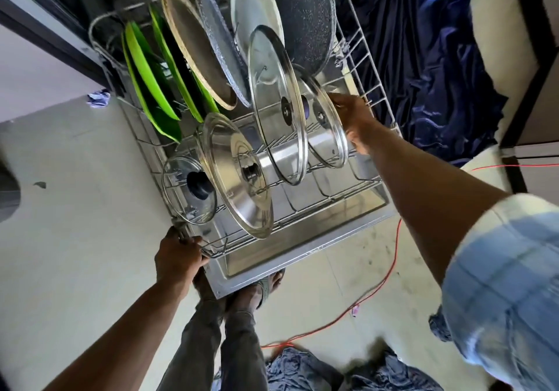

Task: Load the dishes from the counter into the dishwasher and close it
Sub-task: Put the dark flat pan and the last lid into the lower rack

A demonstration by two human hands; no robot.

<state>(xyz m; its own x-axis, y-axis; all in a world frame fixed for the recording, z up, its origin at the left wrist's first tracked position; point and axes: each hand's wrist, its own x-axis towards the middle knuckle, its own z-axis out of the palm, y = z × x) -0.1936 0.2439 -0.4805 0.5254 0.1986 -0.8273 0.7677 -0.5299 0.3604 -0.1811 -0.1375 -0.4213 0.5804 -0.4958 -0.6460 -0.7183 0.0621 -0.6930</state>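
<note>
The dishwasher's wire rack (341, 197) is pulled out over the open door (302, 248). Standing in it are green plates (151, 78), a wooden-rimmed round board (193, 48), a white plate (254, 6), a speckled dark pan (305, 15) and several glass lids. My right hand (354, 118) grips the rim of a small glass lid (326, 124) standing at the rack's right side. My left hand (178, 257) grips the rack's front left corner, beside a small glass lid with a dark knob (189, 187) and a large lid (239, 172).
A dark blue cloth (429, 57) lies to the right of the rack. A red cable (378, 287) runs across the pale floor. Crumpled blue fabric (302, 369) lies near my feet (257, 290), which stand under the door's front edge.
</note>
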